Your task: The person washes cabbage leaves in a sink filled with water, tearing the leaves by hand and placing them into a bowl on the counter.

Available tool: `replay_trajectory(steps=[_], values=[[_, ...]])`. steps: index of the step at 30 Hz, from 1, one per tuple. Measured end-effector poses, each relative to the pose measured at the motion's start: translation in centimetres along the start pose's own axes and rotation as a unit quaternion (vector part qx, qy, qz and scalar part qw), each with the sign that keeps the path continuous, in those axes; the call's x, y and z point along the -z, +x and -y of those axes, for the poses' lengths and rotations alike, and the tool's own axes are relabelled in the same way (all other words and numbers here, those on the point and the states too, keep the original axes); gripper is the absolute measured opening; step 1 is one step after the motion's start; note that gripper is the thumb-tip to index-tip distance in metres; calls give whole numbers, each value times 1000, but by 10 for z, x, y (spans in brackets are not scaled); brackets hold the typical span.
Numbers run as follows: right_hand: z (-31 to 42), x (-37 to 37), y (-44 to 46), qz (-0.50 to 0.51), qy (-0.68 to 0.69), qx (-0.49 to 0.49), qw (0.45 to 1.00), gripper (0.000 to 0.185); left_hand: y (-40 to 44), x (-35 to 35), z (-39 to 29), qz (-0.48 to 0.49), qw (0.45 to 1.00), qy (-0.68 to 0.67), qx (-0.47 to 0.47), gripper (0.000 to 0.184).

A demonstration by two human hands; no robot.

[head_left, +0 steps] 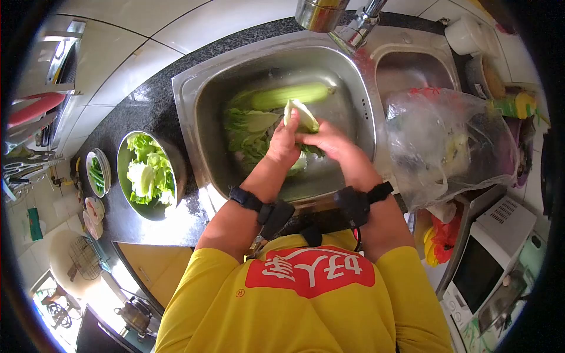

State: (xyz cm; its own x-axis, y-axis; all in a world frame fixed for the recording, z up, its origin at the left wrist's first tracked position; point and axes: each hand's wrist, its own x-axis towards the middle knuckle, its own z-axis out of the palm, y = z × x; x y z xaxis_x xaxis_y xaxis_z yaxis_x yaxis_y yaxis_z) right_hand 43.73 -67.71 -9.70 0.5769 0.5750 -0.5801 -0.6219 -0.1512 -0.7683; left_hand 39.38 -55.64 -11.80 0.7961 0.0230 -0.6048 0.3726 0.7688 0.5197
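Over the large sink basin [203,117], my left hand [285,141] grips a pale lettuce leaf [302,115], with the thumb pressed along it. My right hand [327,140] is closed at the leaf's lower right side, its fingertips partly hidden. Below both hands, loose green lettuce leaves [247,132] lie in the basin. A long light-green gourd [291,95] rests behind them, toward the faucet. To the left, a metal bowl [123,170] holds torn lettuce [148,173].
A faucet [356,32] overhangs the basin's back. At right are a smaller basin [412,66] and a clear plastic bag [435,147]. Stacked plates [97,170] with green vegetables stand at left. A microwave [488,259] sits lower right.
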Motion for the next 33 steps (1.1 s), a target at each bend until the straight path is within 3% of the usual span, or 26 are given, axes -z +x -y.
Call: replay_trajectory(steps=[3,5,7,8,10,11,13,14,15,17,18,20,21,23,25,26,27,28,29,30,31,32,33], values=[[1,-8,-2,-16,-78,-1,997,46,-4,2,-6,15,999,41,12,51],[4,-8,1,-33,-122,-7,992,42,-5,6,-12,-17,996,53,74,51],[14,-9,1,12,-316,3,949,35,-8,5,-18,-68,987,109,94,47],[11,-9,3,13,-317,4,948,35,3,20,-10,-47,993,57,95,46],[2,-11,6,63,-595,56,799,30,2,20,-17,-32,992,-18,122,38],[-2,-8,7,64,-596,55,799,30,3,25,-28,-49,985,-20,162,33],[5,-8,5,125,-716,67,683,23,-9,15,-50,-110,989,-8,99,29],[9,-9,1,54,-692,7,720,17,-10,22,-59,-83,994,-18,76,32],[3,-2,4,56,-692,8,720,17,-19,21,-70,-59,997,9,40,33],[-15,20,17,-180,-558,75,806,13,-26,36,-83,-26,997,72,4,33],[-16,22,21,-180,-558,74,807,13,-33,36,-85,-81,990,110,-39,33],[-18,21,27,-303,-629,55,713,18,-39,35,-85,-106,975,177,-78,34],[-20,19,25,-303,-629,55,714,18,-44,32,-85,-129,955,241,-114,36],[-23,16,20,-154,-702,20,695,18,-57,24,-82,-120,926,338,-123,31],[1,9,13,-174,-683,-27,709,18,-60,26,-76,-22,843,490,-222,27],[8,8,5,-205,-583,41,785,19,-65,26,-77,60,767,576,-277,24],[15,5,-4,-230,-471,106,845,20,-66,22,-75,92,751,600,-258,32],[28,0,-13,-214,-408,122,879,22,-68,16,-70,118,769,578,-249,35],[27,-1,-17,-211,-411,124,878,22,-67,8,-63,146,784,553,-240,38],[28,-3,-20,-160,-245,121,949,23,-65,2,-54,160,789,545,-235,40],[30,-6,-23,-102,-69,113,986,24,-60,-2,-45,173,792,538,-230,41],[30,-13,-28,-82,94,80,989,27,-55,-5,-39,198,779,540,-249,41],[25,-15,-27,-77,92,80,990,27,-54,-13,-34,189,763,544,-294,39]])
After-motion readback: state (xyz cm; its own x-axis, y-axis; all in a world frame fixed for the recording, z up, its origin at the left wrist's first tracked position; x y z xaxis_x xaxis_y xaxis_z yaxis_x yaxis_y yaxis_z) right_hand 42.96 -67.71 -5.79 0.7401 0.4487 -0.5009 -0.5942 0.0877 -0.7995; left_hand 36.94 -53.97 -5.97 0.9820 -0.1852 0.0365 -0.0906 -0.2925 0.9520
